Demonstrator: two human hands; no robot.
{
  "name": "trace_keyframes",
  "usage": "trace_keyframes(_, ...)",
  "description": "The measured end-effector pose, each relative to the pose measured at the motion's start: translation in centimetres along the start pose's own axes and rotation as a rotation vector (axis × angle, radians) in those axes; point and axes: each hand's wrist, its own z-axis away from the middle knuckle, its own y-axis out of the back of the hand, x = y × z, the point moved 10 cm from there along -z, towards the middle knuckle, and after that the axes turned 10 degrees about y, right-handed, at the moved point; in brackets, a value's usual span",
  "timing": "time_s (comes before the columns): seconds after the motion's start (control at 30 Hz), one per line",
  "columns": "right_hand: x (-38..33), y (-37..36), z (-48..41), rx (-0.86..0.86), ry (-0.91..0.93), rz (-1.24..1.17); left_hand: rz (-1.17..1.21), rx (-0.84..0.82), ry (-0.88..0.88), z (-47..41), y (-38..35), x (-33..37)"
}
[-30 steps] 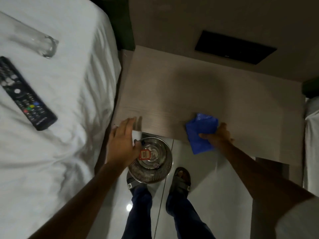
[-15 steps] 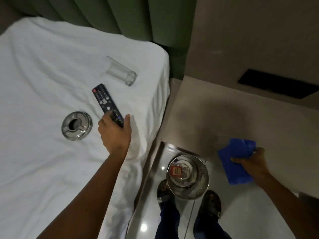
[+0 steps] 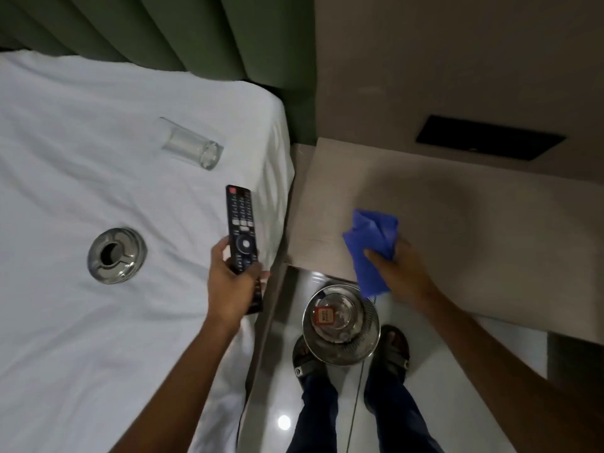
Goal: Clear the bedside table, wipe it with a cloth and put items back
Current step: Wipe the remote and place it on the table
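My left hand [image 3: 230, 282] grips the lower end of a black remote control [image 3: 242, 223], lifted just over the right edge of the white bed [image 3: 98, 322]. My right hand [image 3: 400, 273] holds a crumpled blue cloth [image 3: 372, 243] at the front left edge of the light wooden bedside table [image 3: 457, 223], whose top is bare. A clear drinking glass [image 3: 191, 147] lies on its side on the bed. A round metal ashtray [image 3: 116, 255] sits on the sheet left of my left hand.
A round metal waste bin [image 3: 341, 328] with a red-labelled item inside stands on the shiny floor between bed and table, just ahead of my sandalled feet. Green padded headboard [image 3: 196, 34] at the back. A dark wall panel [image 3: 490, 142] sits above the table.
My left hand left the bin, reached onto the bed and took hold of the remote, now lifted toward the table. My right hand kept the cloth at the table's front edge.
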Motion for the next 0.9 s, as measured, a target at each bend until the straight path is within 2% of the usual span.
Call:
trace_keyframes(0.13,-7.7,1.6,-1.4,0.162,0.346,0.161,0.102,-0.250,0.150,4.2,-7.6,-3.2)
trace_keyframes(0.2,-8.8,0.2,-1.9,0.053,0.432,0.250,0.137,-0.381,0.261,6.1,-10.7,-4.3)
trace_keyframes(0.27,-8.2,-1.5,-1.3,-0.100,0.449,0.318,0.234,-0.497,0.312,7.3,-13.5,-4.0)
trace_keyframes(0.33,-7.2,-2.2,-0.2,-0.167,0.463,0.343,0.280,-0.539,0.343,7.0,-15.3,-3.9)
trace_keyframes(0.47,-3.8,-1.9,2.8,-0.201,0.373,0.292,0.442,-0.518,0.410,4.4,-18.3,-4.7)
trace_keyframes(0.6,0.4,0.1,5.8,-0.170,0.273,0.264,0.579,-0.561,0.582,2.5,-22.6,-6.2)
trace_keyframes(0.7,2.6,2.4,6.9,-0.168,0.257,0.337,0.486,-0.607,0.604,1.8,-26.7,-7.1)
trace_keyframes(0.9,8.3,9.2,6.6,-0.058,0.052,0.294,0.002,-0.544,0.484,1.2,-34.3,-9.4)
